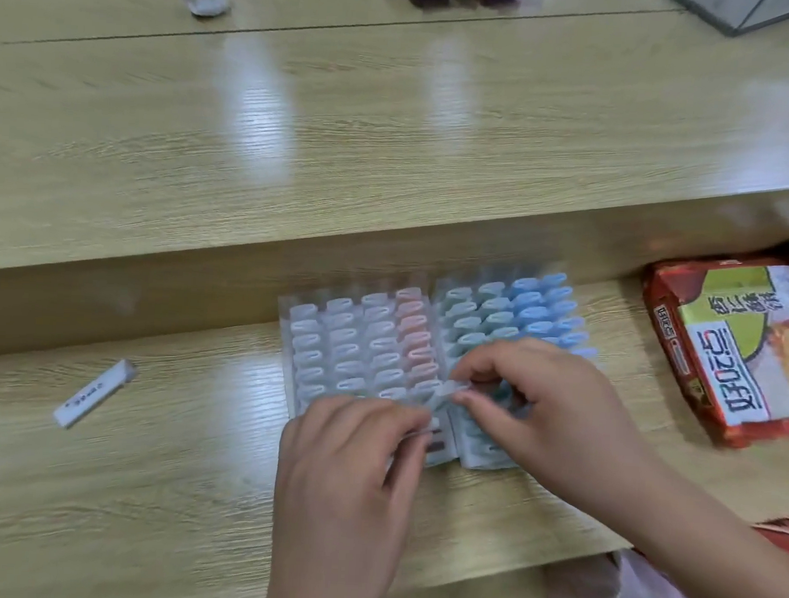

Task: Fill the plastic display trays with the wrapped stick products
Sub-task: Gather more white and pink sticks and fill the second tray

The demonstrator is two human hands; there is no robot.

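Two clear plastic trays sit side by side on the desk (145, 491) at lower centre of the frame. The left tray (286, 352) is packed with white and pink sticks, the right tray (484, 461) with teal and blue ones. Over their near ends the left hand (352, 461) and right hand (556, 398) meet, the right fingers (473, 372) pinching a pale wrapped stick (447, 390). Through the blur, the left hand seems to pinch its lower end. A loose stick (95, 393) lies at left, a snack box (737, 353) at right.

Left hand (351, 470) and right hand (556, 398) pinch one stick (447, 390) (over trays (285, 334)).
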